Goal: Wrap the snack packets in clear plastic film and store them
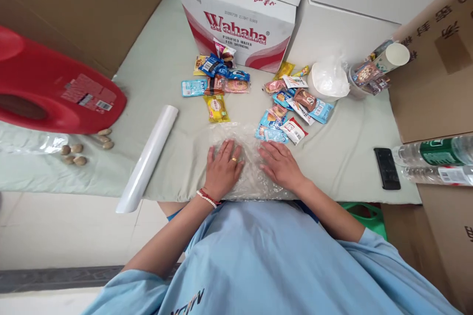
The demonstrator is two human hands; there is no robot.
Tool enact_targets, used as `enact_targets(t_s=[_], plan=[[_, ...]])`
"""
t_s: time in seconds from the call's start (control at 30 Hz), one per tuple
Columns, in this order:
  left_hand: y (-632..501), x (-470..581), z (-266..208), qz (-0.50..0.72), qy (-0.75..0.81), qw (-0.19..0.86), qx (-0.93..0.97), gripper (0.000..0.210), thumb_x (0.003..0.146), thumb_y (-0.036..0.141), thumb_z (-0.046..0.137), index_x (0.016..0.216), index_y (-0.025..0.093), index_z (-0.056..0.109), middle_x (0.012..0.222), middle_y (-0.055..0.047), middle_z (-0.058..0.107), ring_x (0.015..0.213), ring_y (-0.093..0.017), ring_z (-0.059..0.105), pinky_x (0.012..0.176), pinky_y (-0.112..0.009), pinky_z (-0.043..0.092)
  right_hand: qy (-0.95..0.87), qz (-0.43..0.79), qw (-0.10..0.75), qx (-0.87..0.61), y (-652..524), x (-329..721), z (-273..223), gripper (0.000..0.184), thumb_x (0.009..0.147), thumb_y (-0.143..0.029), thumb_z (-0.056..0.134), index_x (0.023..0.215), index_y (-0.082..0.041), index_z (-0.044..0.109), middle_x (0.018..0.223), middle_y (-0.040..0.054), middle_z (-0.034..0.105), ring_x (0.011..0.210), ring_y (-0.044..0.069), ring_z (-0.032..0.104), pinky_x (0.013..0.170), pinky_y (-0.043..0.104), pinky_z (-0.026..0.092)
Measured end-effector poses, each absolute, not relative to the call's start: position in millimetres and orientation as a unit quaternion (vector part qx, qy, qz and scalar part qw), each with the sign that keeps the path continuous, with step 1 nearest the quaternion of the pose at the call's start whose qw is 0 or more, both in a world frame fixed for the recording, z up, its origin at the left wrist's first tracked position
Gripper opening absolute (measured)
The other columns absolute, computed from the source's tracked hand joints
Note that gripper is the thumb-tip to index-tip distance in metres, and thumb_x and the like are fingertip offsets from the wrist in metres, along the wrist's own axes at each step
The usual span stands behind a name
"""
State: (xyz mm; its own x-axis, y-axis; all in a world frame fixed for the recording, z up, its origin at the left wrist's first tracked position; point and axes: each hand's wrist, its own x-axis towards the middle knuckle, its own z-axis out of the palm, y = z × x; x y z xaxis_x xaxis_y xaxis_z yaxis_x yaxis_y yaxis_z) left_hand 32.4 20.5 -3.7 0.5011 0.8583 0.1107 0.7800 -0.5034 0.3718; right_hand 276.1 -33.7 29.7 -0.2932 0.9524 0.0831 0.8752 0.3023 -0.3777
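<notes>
- fingers of the left hand lie flat and a little spread; they grip nothing.
- right hand rests the same way, palm down, also without grip. its fingertips are just beside a light-blue packet; i cannot tell if they touch it.
- under both hands is the plastic sheet, or perhaps a bag, at the middle of the front edge of the table. it is clear, thin, glossy and full of small creases.
- such film, i think, could slide down over the front edge, because its near side reaches this edge and only the hands press it.
- it may also tear or fold double, if the palms push in different directions.
- right fingertips, if they move forward, could drag the packet and disturb the snack heap behind it: small, puffy, shiny wrappers, loosely piled.
- yellow packet, pillow-shaped, lies beyond the left hand, toward the back edge.
- white roll, a smooth, slim cylinder, lies slanted to the left, its near end past the front edge. a bump from the left elbow could make it roll and fall.
- black phone, flat and hard, lies near the front right corner; a wide swing of the right elbow might push it off.
</notes>
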Motion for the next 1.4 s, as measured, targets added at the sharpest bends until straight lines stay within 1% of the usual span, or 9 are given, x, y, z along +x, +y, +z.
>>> enact_targets(t_s=[0.13, 0.33, 0.53, 0.63, 0.73, 0.97, 1.1, 1.3, 1.4], plan=[[29.3, 15.4, -3.2, 0.12, 0.504, 0.136, 0.844, 0.063, 0.106, 0.044, 0.037, 0.164, 0.019, 0.036, 0.168, -0.018, 0.038, 0.156, -0.034, 0.038, 0.129, -0.067, 0.005, -0.765, 0.107, 0.103, -0.627, -41.2, 299.9, -3.5, 0.052, 0.108, -0.038, 0.048, 0.157, -0.022, 0.051, 0.168, 0.0127, 0.043, 0.158, 0.034, 0.033, 0.127, 0.063, 0.029], [34.7, 6.4, -6.9, 0.126, 0.499, 0.138, 0.846, 0.068, 0.107, 0.048, 0.034, 0.168, 0.018, 0.027, 0.17, -0.018, 0.031, 0.159, -0.033, 0.034, 0.13, -0.067, -0.002, -0.725, 0.096, 0.194, -0.654, -37.0, 325.4, 19.9, 0.042, 0.109, -0.04, 0.044, 0.138, -0.021, 0.067, 0.135, 0.0149, 0.069, 0.127, 0.03, 0.061, 0.11, 0.052, 0.051], [34.3, 7.1, -5.1, 0.111, 0.494, 0.132, 0.852, 0.068, 0.106, 0.047, 0.038, 0.167, 0.018, 0.027, 0.169, -0.019, 0.033, 0.158, -0.035, 0.036, 0.129, -0.071, 0.004, -0.683, 0.008, 0.167, -0.711, 68.3, 310.5, 39.0, 0.055, 0.099, -0.043, 0.061, 0.145, -0.013, 0.062, 0.142, 0.0216, 0.06, 0.128, 0.039, 0.051, 0.108, 0.055, 0.047], [33.1, 5.5, -4.8, 0.108, 0.497, 0.119, 0.853, 0.068, 0.106, 0.05, 0.038, 0.167, 0.02, 0.029, 0.17, -0.018, 0.033, 0.159, -0.034, 0.032, 0.13, -0.069, 0.003, -0.666, 0.022, 0.128, -0.734, 108.7, 315.6, 43.5, 0.039, 0.1, -0.037, 0.056, 0.125, -0.013, 0.075, 0.123, 0.0223, 0.069, 0.12, 0.04, 0.054, 0.1, 0.055, 0.049], [32.6, 4.7, -5.7, 0.115, 0.503, 0.112, 0.849, 0.068, 0.106, 0.052, 0.038, 0.166, 0.021, 0.031, 0.17, -0.017, 0.032, 0.161, -0.034, 0.028, 0.13, -0.069, 0.002, -0.624, 0.017, 0.209, -0.752, 116.6, 333.5, 60.5, 0.034, 0.101, -0.037, 0.052, 0.106, -0.017, 0.079, 0.112, 0.0187, 0.073, 0.116, 0.037, 0.059, 0.1, 0.052, 0.049], [33.3, 5.6, -6.6, 0.112, 0.505, 0.139, 0.844, 0.066, 0.108, 0.049, 0.036, 0.167, 0.019, 0.029, 0.172, -0.017, 0.029, 0.161, -0.034, 0.027, 0.129, -0.07, -0.003, -0.407, 0.43, 0.452, -0.667, 44.2, 303.1, 73.1, 0.04, 0.078, -0.058, 0.08, 0.096, -0.022, 0.077, 0.093, 0.0041, 0.072, 0.077, 0.019, 0.064, 0.066, 0.033, 0.058], [34.0, 5.7, -7.2, 0.118, 0.504, 0.154, 0.842, 0.065, 0.109, 0.046, 0.032, 0.167, 0.017, 0.027, 0.173, -0.017, 0.027, 0.163, -0.031, 0.024, 0.129, -0.068, -0.006, -0.358, 0.557, 0.389, -0.641, -2.6, 252.9, 41.7, 0.051, 0.078, -0.07, 0.077, 0.091, -0.021, 0.073, 0.087, 0.0041, 0.069, 0.076, 0.019, 0.065, 0.068, 0.034, 0.06], [33.0, 8.1, -6.1, 0.117, 0.509, 0.164, 0.837, 0.061, 0.11, 0.041, 0.026, 0.167, 0.02, 0.029, 0.173, -0.015, 0.029, 0.162, -0.03, 0.025, 0.129, -0.067, -0.007, -0.639, 0.19, 0.22, -0.712, -22.4, 265.3, 43.0, 0.045, 0.101, -0.053, 0.056, 0.132, -0.021, 0.069, 0.125, 0.0155, 0.067, 0.109, 0.031, 0.065, 0.094, 0.046, 0.057], [34.1, 8.6, -5.6, 0.116, 0.51, 0.164, 0.836, 0.062, 0.11, 0.042, 0.026, 0.167, 0.019, 0.029, 0.173, -0.016, 0.027, 0.163, -0.031, 0.024, 0.128, -0.069, -0.006, -0.799, 0.185, 0.135, -0.556, -4.6, 269.5, 52.8, 0.048, 0.097, -0.041, 0.068, 0.141, -0.024, 0.065, 0.141, 0.0153, 0.062, 0.133, 0.035, 0.052, 0.112, 0.053, 0.046]])
